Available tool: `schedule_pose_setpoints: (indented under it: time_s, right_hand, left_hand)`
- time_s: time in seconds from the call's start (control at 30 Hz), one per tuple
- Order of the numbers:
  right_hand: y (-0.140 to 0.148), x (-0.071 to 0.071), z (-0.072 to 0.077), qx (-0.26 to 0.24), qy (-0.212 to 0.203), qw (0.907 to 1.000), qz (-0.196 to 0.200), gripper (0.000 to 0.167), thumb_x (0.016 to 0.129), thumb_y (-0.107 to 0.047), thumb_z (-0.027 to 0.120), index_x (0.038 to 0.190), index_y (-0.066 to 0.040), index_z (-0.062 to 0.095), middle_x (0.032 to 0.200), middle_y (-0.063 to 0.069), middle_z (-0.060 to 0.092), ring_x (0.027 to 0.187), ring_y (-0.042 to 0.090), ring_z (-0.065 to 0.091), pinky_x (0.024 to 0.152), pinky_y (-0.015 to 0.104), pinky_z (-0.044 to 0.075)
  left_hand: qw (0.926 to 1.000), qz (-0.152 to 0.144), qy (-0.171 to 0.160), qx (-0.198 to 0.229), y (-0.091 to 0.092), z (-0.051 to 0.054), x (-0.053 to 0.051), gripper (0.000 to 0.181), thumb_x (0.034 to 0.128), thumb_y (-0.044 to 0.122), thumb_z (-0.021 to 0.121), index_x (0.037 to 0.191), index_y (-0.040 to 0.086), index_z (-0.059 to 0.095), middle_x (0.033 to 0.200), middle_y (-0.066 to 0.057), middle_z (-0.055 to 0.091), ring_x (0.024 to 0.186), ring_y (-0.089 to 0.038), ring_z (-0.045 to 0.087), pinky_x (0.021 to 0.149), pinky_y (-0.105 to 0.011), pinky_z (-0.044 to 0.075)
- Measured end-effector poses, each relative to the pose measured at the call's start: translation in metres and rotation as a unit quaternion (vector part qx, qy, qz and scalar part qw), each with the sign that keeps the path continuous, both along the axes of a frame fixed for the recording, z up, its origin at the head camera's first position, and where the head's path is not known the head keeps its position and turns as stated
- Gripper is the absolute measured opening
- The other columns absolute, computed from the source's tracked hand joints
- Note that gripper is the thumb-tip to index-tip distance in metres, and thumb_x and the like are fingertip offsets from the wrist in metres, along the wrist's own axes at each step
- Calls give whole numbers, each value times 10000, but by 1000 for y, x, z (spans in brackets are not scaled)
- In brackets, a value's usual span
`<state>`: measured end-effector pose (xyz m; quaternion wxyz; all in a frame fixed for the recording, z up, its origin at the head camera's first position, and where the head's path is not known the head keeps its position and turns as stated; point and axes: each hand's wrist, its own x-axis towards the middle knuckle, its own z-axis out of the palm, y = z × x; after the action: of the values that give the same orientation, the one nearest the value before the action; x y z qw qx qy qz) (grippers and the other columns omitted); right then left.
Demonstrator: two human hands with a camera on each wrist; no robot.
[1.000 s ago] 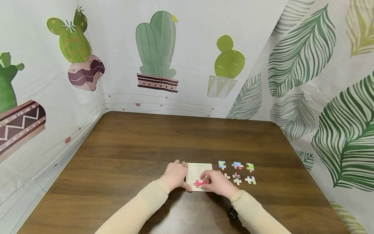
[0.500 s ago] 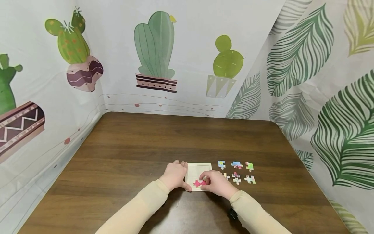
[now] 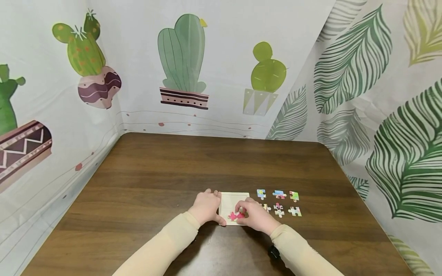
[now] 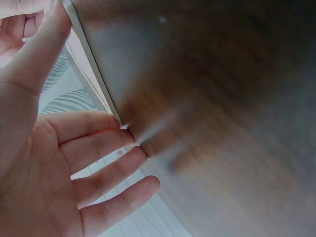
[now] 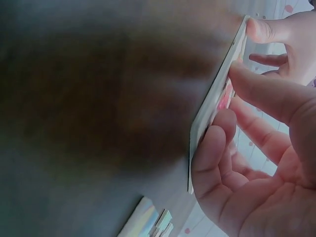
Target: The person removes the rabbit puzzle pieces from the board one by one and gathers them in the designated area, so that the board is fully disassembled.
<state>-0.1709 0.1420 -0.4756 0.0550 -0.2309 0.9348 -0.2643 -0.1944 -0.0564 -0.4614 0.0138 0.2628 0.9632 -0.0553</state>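
Note:
A shallow light-wood puzzle tray lies on the table in front of me. My left hand rests along its left side, thumb at the near corner; in the left wrist view its outstretched fingers touch the tray's edge. Inside the tray's near part lies a pink puzzle piece. Beside it, to the right, my right hand pinches another pink puzzle piece with thumb and fingertips, low against the tray. That piece is partly covered by the fingers; a bit of pink shows between them in the right wrist view.
Right of the tray, several loose puzzle pieces lie in two rows, among them a blue one, a green one and a pale one. The brown wooden table meets a patterned cloth at the back.
Both hands hold nearly the same place on the tray; the right fingers shift only very slightly. The whole view drifts a little to the left.

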Motion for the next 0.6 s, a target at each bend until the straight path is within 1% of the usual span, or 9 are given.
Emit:
schedule_pose_setpoints:
  time_s: [0.13,0.23,0.43,0.6]
  right_hand:
    - [0,1,1,-84,-91,9999,-91,255,746,-147,801,901,-166,600,915,35,450,730,138,450,652,294,412]
    - [-1,1,1,-81,-42,9999,-62,262,750,-144,798,900,-160,584,929,42,453,729,141,458,647,296,419]
    - [-2,1,3,-73,-38,10000,6,291,740,-142,806,884,-138,553,852,9,488,735,138,483,648,299,441]
    - [-1,0,2,-165,-4,9998,116,212,793,-71,740,864,-128,549,742,-26,487,668,103,452,596,245,401]
  left_hand:
    - [10000,-21,13,15,-1,0,0,1049,516,762,717,1277,51,590,1243,-81,627,988,-232,562,688,-328,519]
    - [10000,-30,59,-6,-1,0,-1,1049,514,767,713,1272,52,594,1236,-79,630,975,-230,562,684,-326,520]
    - [10000,-17,70,-29,-1,-3,-3,1054,514,775,705,1274,54,592,1240,-79,628,989,-233,565,688,-334,525]
    - [10000,21,70,4,1,-3,-1,1048,508,767,716,1268,57,593,1226,-72,634,981,-232,568,678,-336,521]
